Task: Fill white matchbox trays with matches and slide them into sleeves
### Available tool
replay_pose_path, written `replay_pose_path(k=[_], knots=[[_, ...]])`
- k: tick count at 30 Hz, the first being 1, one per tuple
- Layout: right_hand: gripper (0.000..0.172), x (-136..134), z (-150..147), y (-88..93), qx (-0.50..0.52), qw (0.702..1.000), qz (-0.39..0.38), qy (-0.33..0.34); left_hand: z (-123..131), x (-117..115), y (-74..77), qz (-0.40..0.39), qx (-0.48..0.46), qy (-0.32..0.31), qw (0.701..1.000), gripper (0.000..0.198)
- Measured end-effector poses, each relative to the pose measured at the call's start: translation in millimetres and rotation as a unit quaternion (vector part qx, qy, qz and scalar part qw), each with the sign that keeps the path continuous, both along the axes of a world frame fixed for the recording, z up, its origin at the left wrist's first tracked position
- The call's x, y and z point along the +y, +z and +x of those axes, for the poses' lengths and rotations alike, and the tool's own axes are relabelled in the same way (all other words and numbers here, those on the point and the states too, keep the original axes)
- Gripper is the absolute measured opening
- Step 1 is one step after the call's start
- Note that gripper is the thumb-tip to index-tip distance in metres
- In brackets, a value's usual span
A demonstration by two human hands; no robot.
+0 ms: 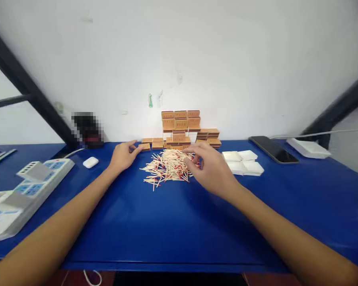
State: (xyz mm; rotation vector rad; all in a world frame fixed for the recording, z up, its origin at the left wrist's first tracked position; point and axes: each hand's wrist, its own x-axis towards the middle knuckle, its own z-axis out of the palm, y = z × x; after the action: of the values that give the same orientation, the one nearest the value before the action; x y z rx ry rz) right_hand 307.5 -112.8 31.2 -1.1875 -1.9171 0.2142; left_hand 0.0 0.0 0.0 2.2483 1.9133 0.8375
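Note:
A loose heap of red-tipped matches (166, 169) lies on the blue table (167, 226). My right hand (207, 167) hovers over the heap's right edge, fingers curled down onto the matches in a pinch. My left hand (123, 155) rests on the table to the left of the heap, its fingertips touching a brown matchbox (145, 147). Behind the heap, brown matchboxes (180, 121) are stacked against the white wall, with lower rows to either side.
Several white inner trays (243, 162) lie right of the heap. A black phone (273, 149) and a white flat device (308, 147) sit at the far right. A white earbud case (90, 162) and a power strip (32, 186) are on the left.

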Motion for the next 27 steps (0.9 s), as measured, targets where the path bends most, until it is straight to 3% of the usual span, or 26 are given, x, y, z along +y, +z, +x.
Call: replay_pose_path(k=[9,13,16,20,23,27], knots=[[0.013,12.1,5.2,-2.9,-0.010,1.000,0.015,-0.019,-0.7,16.9,-8.2,0.005,-0.002,-0.027,1.000,0.037],[0.014,20.5,13.0,-4.8,-0.066,0.996,0.020,-0.051,-1.6,21.7,-4.2,0.006,0.024,-0.034,0.999,0.039],[0.017,24.3,21.1,-1.6,-0.127,0.988,0.016,-0.084,-2.7,11.4,6.5,0.015,0.056,-0.039,0.998,0.049],[0.022,30.1,44.2,8.0,-0.198,0.970,0.007,-0.142,3.2,-15.1,22.9,0.033,0.078,-0.068,0.994,0.025],[0.023,37.8,74.1,14.7,-0.238,0.955,-0.005,-0.178,10.0,-34.6,27.2,0.043,0.076,-0.102,0.991,0.038],[0.020,48.2,106.2,16.4,-0.278,0.952,-0.047,-0.120,14.4,-48.5,22.9,0.108,0.075,-0.188,0.973,0.036]])
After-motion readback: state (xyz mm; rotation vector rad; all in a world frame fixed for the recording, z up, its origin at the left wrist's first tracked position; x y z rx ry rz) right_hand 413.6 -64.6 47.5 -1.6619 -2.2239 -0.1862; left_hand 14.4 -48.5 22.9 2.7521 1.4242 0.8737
